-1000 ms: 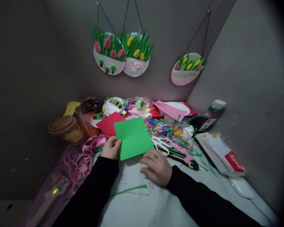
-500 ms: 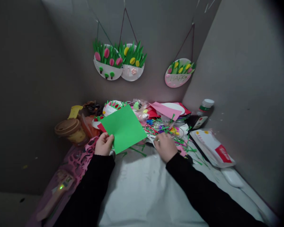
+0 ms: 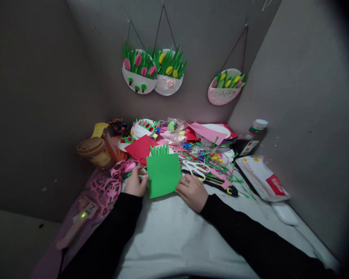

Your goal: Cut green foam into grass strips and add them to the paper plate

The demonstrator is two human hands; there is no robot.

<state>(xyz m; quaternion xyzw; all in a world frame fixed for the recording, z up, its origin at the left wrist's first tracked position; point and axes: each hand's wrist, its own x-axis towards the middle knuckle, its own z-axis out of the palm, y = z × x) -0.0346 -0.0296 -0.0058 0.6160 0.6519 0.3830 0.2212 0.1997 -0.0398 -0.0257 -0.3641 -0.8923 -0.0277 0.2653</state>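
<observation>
A square sheet of green paper [image 3: 164,175] stands tilted toward me over the white table covering. My left hand [image 3: 136,182] pinches its left edge between thumb and fingers. At the lower right edge, my right hand [image 3: 192,192], with a ring on one finger, has its fingers closed on the paper. Behind the sheet, a paper plate craft with green paper grass [image 3: 159,150] is partly hidden. White-handled scissors [image 3: 196,169] lie just beyond my right hand, beside a black and yellow utility knife [image 3: 231,190]. Red paper [image 3: 142,148] lies behind the sheet.
Several decorated paper plates [image 3: 167,85] hang on the back wall. A brown-lidded cup [image 3: 93,151], pink cut-out paper [image 3: 104,193] and a glue gun [image 3: 80,224] with a green light are at left. Right are a lidded bottle [image 3: 257,127] and white packet [image 3: 263,180]. Scraps cover the back.
The green paper has come down, nearer and turned straighter. My right hand has left the scissors, which now lie on the table, and moved to the paper's right edge.
</observation>
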